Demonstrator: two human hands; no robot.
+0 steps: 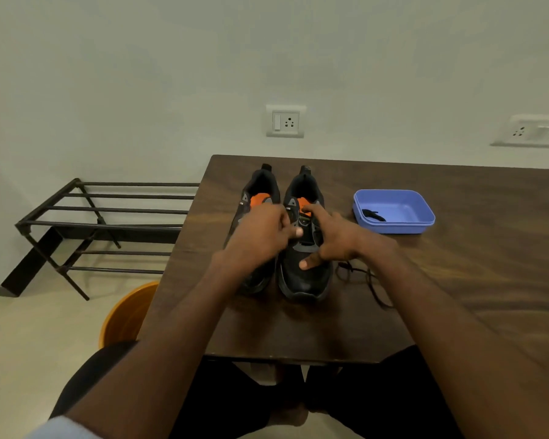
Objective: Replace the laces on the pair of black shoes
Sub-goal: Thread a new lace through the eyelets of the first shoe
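- Near the frame's centre, a loose black lace [366,282] lies on the brown table [457,280], just right of the shoes.
- The left hand [260,236] and right hand [333,242] sit close together on the right-hand black shoe [305,280]; whether the fingers pinch anything cannot be told.
- The other black shoe [260,191] stands beside it, left of centre.
- Farther right, a blue tray [403,228] holds a small dark item.

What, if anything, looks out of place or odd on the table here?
Nothing damaged or spilled. A loose black lace lies tangled on the table right of the right shoe, partly under the right forearm. Another small dark item, probably a lace, sits in the blue tray. Both fit a lace change.
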